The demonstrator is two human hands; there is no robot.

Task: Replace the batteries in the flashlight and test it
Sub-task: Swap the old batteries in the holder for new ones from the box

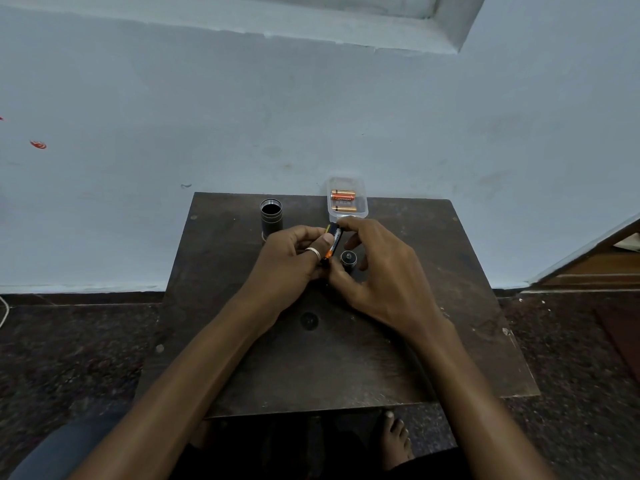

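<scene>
"Two hands on one battery (333, 242)! Which step is this?"

"The battery swap, I think. The left hand (284, 261) grips the battery with its thumb on top. The right hand (377, 271) pinches it at both ends. They hold it just in front of the clear box (346, 183)."

"Is it a new one?"

"I cannot tell. It is black with an orange band. Two orange batteries (343, 195) lie in the box (maybe the spares)."

"Where is the flashlight?"

"The flashlight (272, 220) stands upright at the back of the counter (450, 306), just left of the hands. It is a short black tube with thin rings round it. Its top is open and dark inside. A small round cap (348, 259) sits on the counter by the right hand's fingers."

"What comes next?"

"If this battery is going in, it must be turned the right way and slid down the open tube. One hand should steady the tube so it does not tip. Then the cap goes on, and the light gets a try."
</scene>
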